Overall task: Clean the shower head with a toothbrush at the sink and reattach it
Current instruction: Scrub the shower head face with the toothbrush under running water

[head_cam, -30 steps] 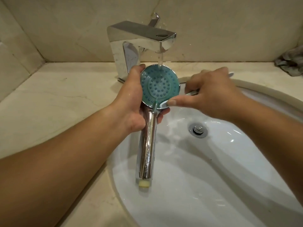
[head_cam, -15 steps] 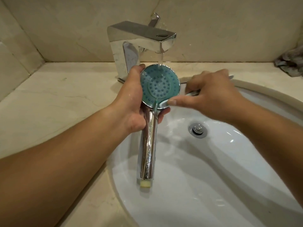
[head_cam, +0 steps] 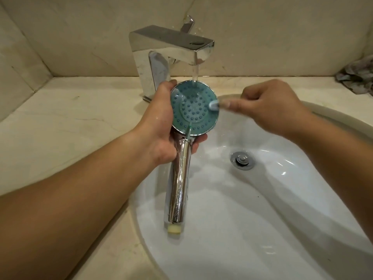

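Scrub step in hand: shower head gripped by left hand under tap stream, toothbrush pinched by right hand at the face's right edge; remaining nozzles to be brushed next.

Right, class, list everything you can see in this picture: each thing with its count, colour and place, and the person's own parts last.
shower head: one, teal face, chrome handle, held over the basin under the running water
toothbrush: one, pale head, blurred, at the face's right edge
tap: one, chrome, behind the basin, running
sink: one, white, set in the counter
drain plug: one, chrome, in the basin
counter: one, beige marble
cloth: one, grey, far right
left hand: holds the shower head
right hand: holds the toothbrush
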`<state>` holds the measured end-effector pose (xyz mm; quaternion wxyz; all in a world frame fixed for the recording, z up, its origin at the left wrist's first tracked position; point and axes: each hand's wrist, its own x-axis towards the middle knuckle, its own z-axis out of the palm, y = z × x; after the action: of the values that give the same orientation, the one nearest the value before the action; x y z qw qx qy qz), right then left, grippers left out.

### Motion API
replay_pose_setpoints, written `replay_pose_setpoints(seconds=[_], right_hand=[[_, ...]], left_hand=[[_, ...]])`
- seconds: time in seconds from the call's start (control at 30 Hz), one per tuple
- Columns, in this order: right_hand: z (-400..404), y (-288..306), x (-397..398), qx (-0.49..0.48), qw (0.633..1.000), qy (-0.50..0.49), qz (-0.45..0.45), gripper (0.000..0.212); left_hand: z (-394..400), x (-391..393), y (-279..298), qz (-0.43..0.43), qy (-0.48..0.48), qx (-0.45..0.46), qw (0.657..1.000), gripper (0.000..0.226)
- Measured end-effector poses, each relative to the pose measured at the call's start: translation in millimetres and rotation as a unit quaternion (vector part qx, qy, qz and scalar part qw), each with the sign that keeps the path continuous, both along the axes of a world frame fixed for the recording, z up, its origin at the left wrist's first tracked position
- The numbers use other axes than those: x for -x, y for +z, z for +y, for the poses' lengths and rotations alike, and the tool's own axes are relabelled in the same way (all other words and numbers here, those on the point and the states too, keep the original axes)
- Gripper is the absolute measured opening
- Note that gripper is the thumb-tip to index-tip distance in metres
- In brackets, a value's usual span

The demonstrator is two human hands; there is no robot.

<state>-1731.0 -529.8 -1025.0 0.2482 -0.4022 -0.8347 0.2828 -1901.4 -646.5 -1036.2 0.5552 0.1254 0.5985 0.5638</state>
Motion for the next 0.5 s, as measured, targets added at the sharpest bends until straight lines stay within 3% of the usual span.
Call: replay_pose_setpoints(seconds=[0.07,0.2,0.33,0.43,0.5], right_hand=[[-5.6,-1.9,0.3,0.013,0.999,0.023,-0.035,0.073],[1.8,0.1,2.5,-0.006,0.999,-0.029,0.036,0.074],[-10.9,-2.2,1.0,0.038,0.999,0.031,-0.024,0.070],[-2.4,-0.4,2.7,0.005,0.999,-0.027,0.046,0.072],[-2.7,-0.8,2.0,0.008,0.999,-0.021,0.032,0.073]], left_hand=[[0.1,0.0,0.2,0.002,-0.002,0.001,1.000,0.070],[-0.2,0.5,-0.3,-0.003,0.003,0.008,1.000,0.072],[-0.1,-0.5,0.1,0.001,0.003,0.009,1.000,0.072],[-0.9,-1.4,2.7,-0.006,0.007,0.011,1.000,0.072],[-1.2,-1.6,1.8,-0.004,0.008,0.014,1.000,0.071]])
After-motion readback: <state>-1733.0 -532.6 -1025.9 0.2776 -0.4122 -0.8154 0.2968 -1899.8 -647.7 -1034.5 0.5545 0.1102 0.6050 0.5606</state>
